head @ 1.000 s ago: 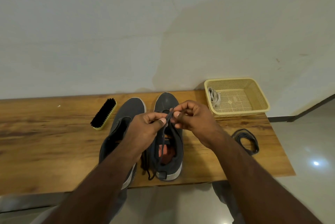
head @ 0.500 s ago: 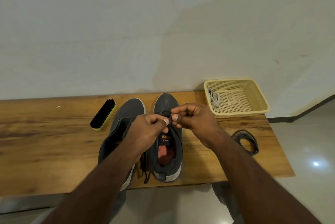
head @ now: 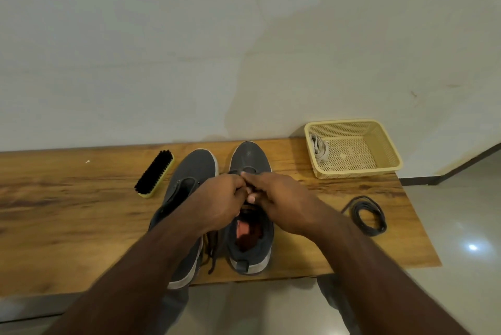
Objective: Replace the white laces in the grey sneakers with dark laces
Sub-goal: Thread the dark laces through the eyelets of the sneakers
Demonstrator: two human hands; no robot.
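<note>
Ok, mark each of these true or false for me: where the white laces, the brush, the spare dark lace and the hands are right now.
1. The white laces lie in the yellow basket. True.
2. The brush sits to the right of both sneakers. False: it lies left of the left sneaker.
3. A coiled dark lace lies on the table, right of the right sneaker. True.
4. Both hands rest flat on the table. False: the left hand and right hand meet over the right sneaker, fingers curled at its lacing.
5. The basket stands on the floor. False: it stands on the table's far right corner.
</note>
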